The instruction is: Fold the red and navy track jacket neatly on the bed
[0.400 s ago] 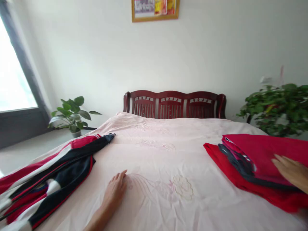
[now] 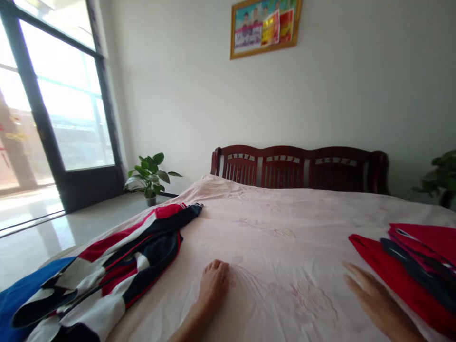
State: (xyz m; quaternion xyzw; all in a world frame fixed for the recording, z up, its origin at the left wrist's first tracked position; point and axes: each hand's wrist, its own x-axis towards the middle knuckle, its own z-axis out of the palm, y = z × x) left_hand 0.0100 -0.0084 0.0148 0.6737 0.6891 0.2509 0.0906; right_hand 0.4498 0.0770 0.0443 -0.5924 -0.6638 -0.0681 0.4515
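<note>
Just left of our left hand [image 2: 213, 285], a red-and-navy track jacket [image 2: 121, 256] lies on the pink bedsheet [image 2: 285, 228]; our empty hands stand well apart, the left flat on the sheet, our right hand [image 2: 377, 299] open just beside folded red clothes [image 2: 423, 242].

A folded red cloth pile [image 2: 392, 280] with dark edges lies flat at three o'clock on the pale pink stitched bed sheet [image 2: 285, 237].

Pale wall [image 2: 356, 95], framed poster [image 2: 265, 28], dark-framed glass doors [image 2: 67, 109], potted plant [image 2: 149, 175], glossy tiled floor [image 2: 46, 242]
</note>
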